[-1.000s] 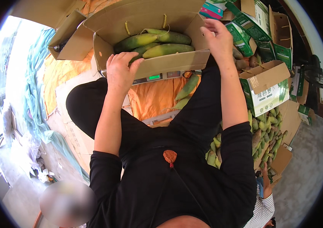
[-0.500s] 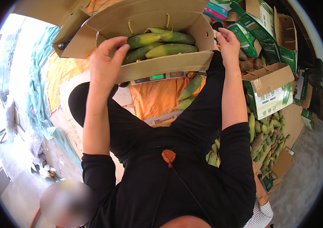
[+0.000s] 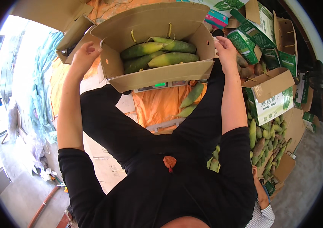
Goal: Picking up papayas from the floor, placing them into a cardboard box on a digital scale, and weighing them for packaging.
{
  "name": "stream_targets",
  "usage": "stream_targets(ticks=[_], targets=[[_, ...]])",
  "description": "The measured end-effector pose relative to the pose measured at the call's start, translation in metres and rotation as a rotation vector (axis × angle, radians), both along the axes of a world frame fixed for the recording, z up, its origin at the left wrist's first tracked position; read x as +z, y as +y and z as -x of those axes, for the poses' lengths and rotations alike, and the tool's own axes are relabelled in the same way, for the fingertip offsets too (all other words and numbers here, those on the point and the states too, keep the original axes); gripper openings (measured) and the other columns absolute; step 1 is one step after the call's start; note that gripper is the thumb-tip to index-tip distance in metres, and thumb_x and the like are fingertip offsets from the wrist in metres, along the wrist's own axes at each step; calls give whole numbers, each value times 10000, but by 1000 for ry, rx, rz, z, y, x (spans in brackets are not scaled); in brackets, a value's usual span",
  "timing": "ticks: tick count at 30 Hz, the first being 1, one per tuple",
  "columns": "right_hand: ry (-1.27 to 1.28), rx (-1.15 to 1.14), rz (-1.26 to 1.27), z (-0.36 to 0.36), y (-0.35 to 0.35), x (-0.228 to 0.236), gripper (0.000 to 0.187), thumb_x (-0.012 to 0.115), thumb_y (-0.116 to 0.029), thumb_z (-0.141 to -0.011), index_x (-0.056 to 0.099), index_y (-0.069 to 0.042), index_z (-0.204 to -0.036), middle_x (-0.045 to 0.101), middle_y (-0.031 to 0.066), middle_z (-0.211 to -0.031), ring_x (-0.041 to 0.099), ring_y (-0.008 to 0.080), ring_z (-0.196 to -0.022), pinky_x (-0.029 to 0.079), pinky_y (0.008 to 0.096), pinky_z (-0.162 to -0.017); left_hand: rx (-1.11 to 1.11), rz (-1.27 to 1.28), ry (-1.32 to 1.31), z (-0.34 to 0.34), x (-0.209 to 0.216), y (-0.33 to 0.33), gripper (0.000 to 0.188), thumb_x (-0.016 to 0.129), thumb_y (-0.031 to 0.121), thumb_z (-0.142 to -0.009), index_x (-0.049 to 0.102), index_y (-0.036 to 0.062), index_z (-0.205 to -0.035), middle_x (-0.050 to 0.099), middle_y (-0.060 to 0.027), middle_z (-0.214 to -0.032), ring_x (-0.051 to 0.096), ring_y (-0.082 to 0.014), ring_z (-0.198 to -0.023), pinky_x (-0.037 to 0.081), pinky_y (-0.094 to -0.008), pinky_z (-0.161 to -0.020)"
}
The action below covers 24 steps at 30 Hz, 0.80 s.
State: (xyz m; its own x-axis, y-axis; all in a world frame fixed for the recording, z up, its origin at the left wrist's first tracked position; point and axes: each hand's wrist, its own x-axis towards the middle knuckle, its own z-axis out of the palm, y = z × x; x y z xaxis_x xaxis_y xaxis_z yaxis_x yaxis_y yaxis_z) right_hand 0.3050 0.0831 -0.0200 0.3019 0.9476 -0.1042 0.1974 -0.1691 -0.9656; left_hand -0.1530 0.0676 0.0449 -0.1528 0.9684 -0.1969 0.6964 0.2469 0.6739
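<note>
Busy around an open cardboard box [image 3: 161, 75], far in the middle, with green radishes [image 3: 174, 59] lying inside. Apparently resting on a scale [image 3: 146, 89], visible below the near edge, with orange cloth [image 3: 154, 108] nearer. At the box's left end, with left hand [image 3: 87, 56]: grip loosely curled, can't tell if pinching cardboard or clear of it. At the right end, with right hand [image 3: 227, 51]: grip bent near the upper edge, can't tell if pinching. Could tip or slide off the scale if tugged unevenly; could crease or tear if pulled hard at one corner; could bruise radishes if pressed inward.
</note>
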Motion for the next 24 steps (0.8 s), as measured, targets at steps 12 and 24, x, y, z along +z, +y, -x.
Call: stream_targets(ticks=[12, 24], targets=[[-886, 290, 273, 10, 32, 25, 359, 611, -361, -814, 656, -23, -927, 666, 216, -936, 617, 401, -914, 477, 461, -784, -106, 408, 241, -4, -39, 18, 373, 648, 345, -792, 702, -11, -891, 679, -220, -901, 654, -334, -877, 498, -408, -802], [-918, 251, 461, 16, 44, 3, 432, 582, -405, -842, 640, -43, -1071, 627, 235, -1095, 583, 403, -1050, 456, 459, -901, 86, 391, 104, -1, -77, 7, 458, 639, 346, -823, 647, -83, -985, 651, -263, -996, 629, -370, -969, 490, -418, -829]])
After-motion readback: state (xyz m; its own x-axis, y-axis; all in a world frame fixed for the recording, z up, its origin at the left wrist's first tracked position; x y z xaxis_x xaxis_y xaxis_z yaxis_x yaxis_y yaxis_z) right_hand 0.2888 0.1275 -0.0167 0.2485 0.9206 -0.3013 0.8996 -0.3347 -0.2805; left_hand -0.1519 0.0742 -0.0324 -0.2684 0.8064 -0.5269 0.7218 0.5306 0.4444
